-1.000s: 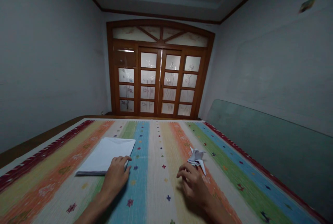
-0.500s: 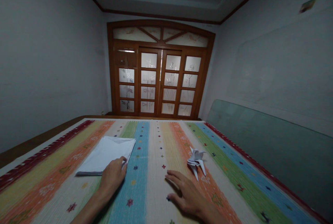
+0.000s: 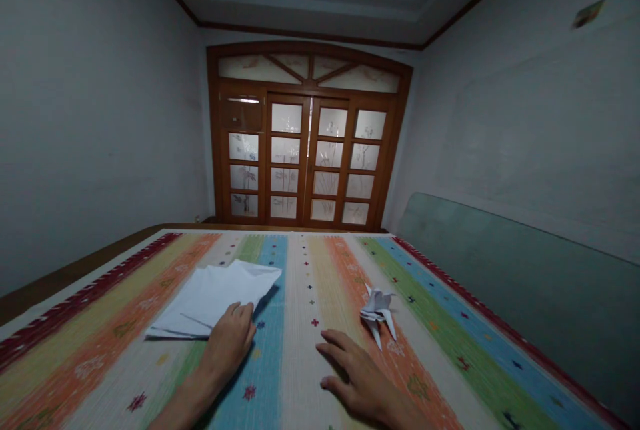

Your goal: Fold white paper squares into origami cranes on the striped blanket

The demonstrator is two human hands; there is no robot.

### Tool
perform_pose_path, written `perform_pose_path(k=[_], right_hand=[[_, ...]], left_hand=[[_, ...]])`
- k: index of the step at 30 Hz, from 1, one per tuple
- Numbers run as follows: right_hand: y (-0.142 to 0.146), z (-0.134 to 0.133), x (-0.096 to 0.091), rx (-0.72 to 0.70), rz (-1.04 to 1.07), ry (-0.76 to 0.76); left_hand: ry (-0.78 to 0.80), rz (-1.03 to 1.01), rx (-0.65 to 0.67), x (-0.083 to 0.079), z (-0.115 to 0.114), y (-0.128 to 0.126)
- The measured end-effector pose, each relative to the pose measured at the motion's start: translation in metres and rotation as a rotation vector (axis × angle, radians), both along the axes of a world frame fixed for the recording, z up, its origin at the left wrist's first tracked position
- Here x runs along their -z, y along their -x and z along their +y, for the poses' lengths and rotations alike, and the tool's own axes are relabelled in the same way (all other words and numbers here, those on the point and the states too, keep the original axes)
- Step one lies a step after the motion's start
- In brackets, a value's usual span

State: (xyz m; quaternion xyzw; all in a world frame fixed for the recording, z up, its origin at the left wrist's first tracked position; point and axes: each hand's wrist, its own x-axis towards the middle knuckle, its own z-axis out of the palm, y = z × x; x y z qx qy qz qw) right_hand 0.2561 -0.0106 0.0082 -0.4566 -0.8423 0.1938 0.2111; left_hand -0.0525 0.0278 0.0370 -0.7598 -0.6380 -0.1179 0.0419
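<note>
A stack of white paper sheets [image 3: 200, 297] lies on the left part of the striped tablecloth, its upper sheets fanned out toward the right. My left hand [image 3: 234, 333] pinches the right edge of the top paper, with the fingers bent over it and the thumb out of sight. The sheet's far right corner is raised a little and casts a shadow on the blue stripe. My right hand [image 3: 353, 373] rests palm down on the cloth, fingers apart and holding nothing. Just beyond it stands a folded white paper crane cluster [image 3: 377, 313] with several pointed tips.
The striped tablecloth [image 3: 295, 377] covers a table with a wooden edge [image 3: 125, 243]. A pale green bench back or panel [image 3: 500, 257] runs along the right side. Wooden doors with glass panes [image 3: 310, 157] stand beyond the far end.
My left hand has moved right, sliding the upper paper with it, so the stack is now fanned out. My right hand and the folded paper have stayed nearly still.
</note>
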Motion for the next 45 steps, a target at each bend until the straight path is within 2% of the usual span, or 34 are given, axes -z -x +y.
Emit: perform_pose_path(k=[2, 5, 10, 12, 14, 18, 22, 29, 35, 40, 45], right_hand=[[0.001, 0.001, 0.001, 0.007, 0.013, -0.015], [0.002, 0.004, 0.001, 0.016, 0.059, -0.074], [-0.002, 0.015, 0.008, 0.112, 0.172, -0.220], [-0.004, 0.017, 0.010, 0.143, 0.191, -0.261], [-0.005, 0.017, 0.011, 0.146, 0.193, -0.290], [-0.004, 0.013, 0.008, 0.084, 0.180, -0.343], [-0.002, 0.009, 0.005, 0.018, 0.171, -0.347], [-0.012, 0.005, 0.013, -0.106, 0.049, -0.120], [-0.011, 0.004, 0.009, -0.091, -0.015, 0.022], [-0.007, 0.001, 0.003, -0.072, -0.041, 0.050], [-0.003, -0.002, 0.002, -0.050, -0.055, 0.039]], left_hand=[[0.012, 0.001, 0.066, 0.002, -0.005, -0.008], [0.053, -0.043, 0.331, 0.012, -0.011, -0.016], [0.030, -0.164, 0.579, 0.034, -0.016, -0.017], [0.058, -0.193, 0.654, 0.034, -0.020, -0.018], [0.116, -0.233, 0.705, 0.027, -0.027, -0.021], [0.255, -0.289, 0.751, 0.008, -0.042, -0.030], [0.263, -0.368, 0.785, 0.001, -0.050, -0.032], [0.267, -0.355, 0.789, -0.004, -0.050, -0.029], [0.291, -0.336, 0.734, 0.001, -0.050, -0.030], [0.308, -0.413, 0.659, 0.014, -0.043, -0.031], [0.279, -0.341, 0.649, 0.027, -0.034, -0.038]])
